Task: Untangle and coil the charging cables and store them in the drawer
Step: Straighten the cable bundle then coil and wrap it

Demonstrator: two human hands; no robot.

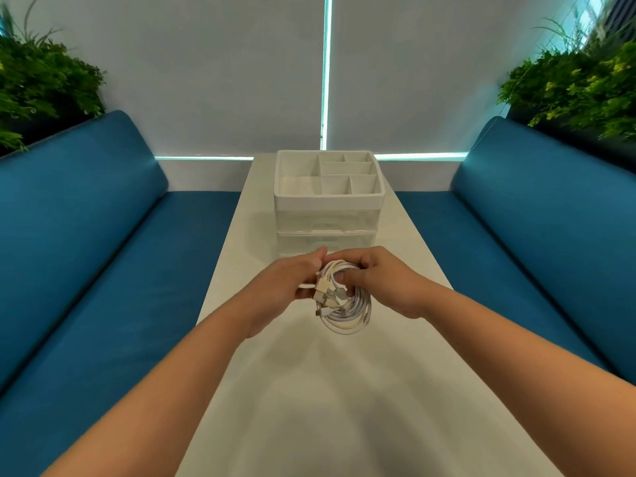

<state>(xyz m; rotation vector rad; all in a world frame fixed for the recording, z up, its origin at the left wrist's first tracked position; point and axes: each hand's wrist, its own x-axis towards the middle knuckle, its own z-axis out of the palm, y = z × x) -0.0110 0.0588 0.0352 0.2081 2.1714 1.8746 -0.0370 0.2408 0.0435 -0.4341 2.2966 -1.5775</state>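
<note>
Cables [344, 304]: one white bundle, held just above the bench [309, 390] before the closed drawer [325, 244]. Left hand [285, 290] pinches the plug ends; right hand [385, 284] grips the loops. Advice: free one plug first, then coil loosely, avoiding sharp tugs.

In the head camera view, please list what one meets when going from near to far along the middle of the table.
Bare near end of the white table → bundle of white charging cables held by the left hand and right hand → clear plastic drawer unit with white divided tray on top → grey roller blinds.
</note>
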